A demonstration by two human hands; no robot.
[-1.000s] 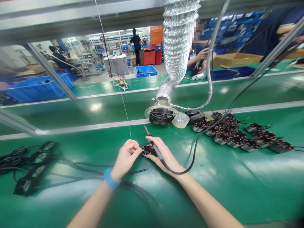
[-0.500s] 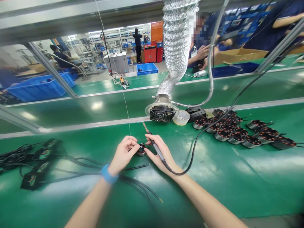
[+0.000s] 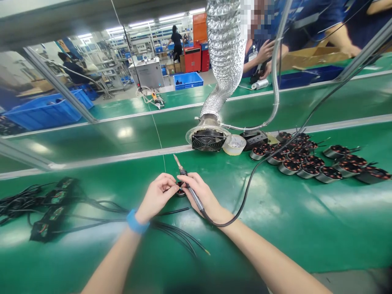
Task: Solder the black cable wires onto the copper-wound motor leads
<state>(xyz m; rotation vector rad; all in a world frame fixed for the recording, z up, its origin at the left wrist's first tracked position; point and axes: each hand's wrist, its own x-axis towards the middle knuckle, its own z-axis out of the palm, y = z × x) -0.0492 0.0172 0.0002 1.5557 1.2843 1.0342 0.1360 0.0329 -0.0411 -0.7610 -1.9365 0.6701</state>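
Taking the small motor (image 3: 180, 192) between the hands as the middle of the clock, with 12 straight ahead, it sits low over the green table (image 3: 284, 228), partly hidden by fingers.

The left hand (image 3: 157, 194) comes in from 9 o'clock, thumb and forefinger brought close together at the motor's near-left edge; whether they pinch a wire is too small to tell. A blue wristband (image 3: 137, 221) circles that wrist.

The right hand (image 3: 202, 194), at 3 o'clock, is curled around a soldering iron (image 3: 196, 199), its fingertips beside the motor. The iron's tip points to 11 o'clock, past the motor, and its black cord (image 3: 251, 179) loops off toward 2.

Black cables (image 3: 180, 237) spread from 9 round to 5 o'clock, passing below the left wrist, with black cases (image 3: 50, 218) out at 9. A fan (image 3: 208, 143) under a foil hose (image 3: 225, 53) stands at 1, a tape roll (image 3: 234, 145) just beside it. More motors (image 3: 308, 169) cluster between 2 and 3. Far off at 1 o'clock, a co-worker's hands (image 3: 266, 52) hold something dark.
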